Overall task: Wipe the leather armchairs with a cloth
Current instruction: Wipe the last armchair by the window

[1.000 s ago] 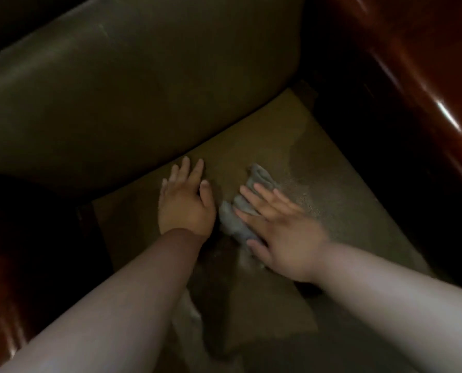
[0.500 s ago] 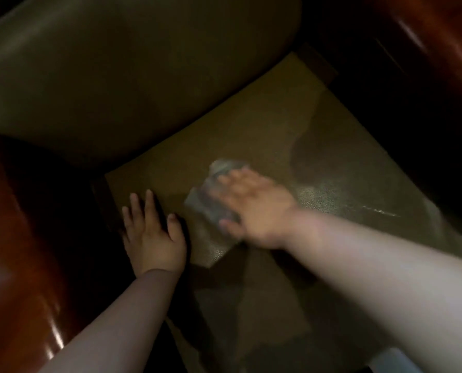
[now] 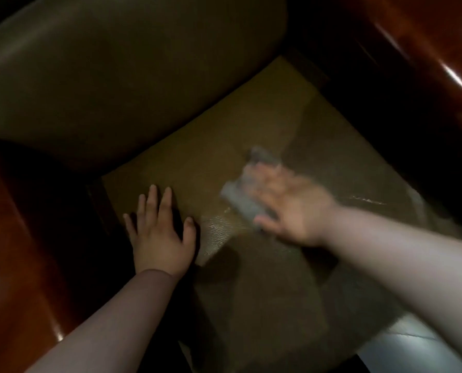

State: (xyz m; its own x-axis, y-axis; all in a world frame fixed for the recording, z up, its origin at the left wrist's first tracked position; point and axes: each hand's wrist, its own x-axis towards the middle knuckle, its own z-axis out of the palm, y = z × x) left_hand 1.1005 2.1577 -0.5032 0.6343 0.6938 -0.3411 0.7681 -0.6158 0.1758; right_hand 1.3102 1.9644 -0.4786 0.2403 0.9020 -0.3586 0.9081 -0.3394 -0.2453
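The left hand (image 3: 161, 235) lies flat with fingers spread on the seat (image 3: 211, 162), while the blurred right hand (image 3: 291, 208) presses flat on the cloth (image 3: 240, 200).

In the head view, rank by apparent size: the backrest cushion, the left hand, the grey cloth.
1. backrest cushion, by far the largest, filling the upper left.
2. left hand, flat on the seat.
3. grey cloth, though it is blurred and partly hidden under the right hand, so its full extent is unsure.
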